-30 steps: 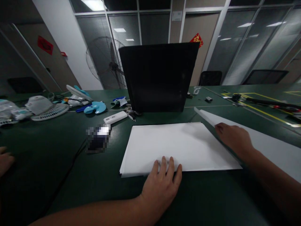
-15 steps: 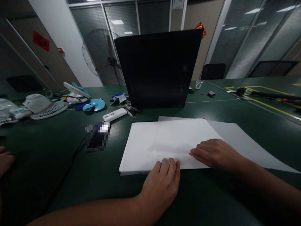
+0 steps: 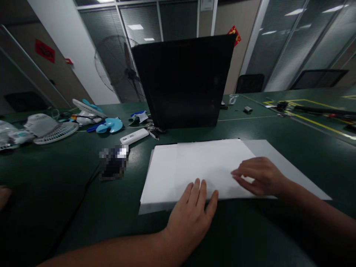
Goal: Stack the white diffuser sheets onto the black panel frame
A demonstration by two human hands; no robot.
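Note:
A stack of white paper sheets (image 3: 161,174) lies on the table in front of me, with a thin dark edge showing beneath it. A large thin sheet (image 3: 289,174) overlies it and sticks out past its right side. My left hand (image 3: 191,211) rests on the near edge of the paper, fingers stretched and thumb apart, holding nothing. Over the right part of the sheet, my right hand (image 3: 258,176) has thumb and fingertips brought together near the surface, with a gap behind them. Whether paper is pinched between those tips cannot be made out.
Behind the paper stands a large black panel (image 3: 183,81). To the left are a blurred-out dark object (image 3: 114,163), a white oblong device (image 3: 134,136), blue fan blades (image 3: 109,125) and a white fan grille (image 3: 57,132). Part of another hand (image 3: 4,196) shows at the left edge.
The thin overlying sheet has slid left, and its right corner reaches less far. My left fingers have spread. My right hand has shifted slightly right, its thumb and fingers now forming a pinch.

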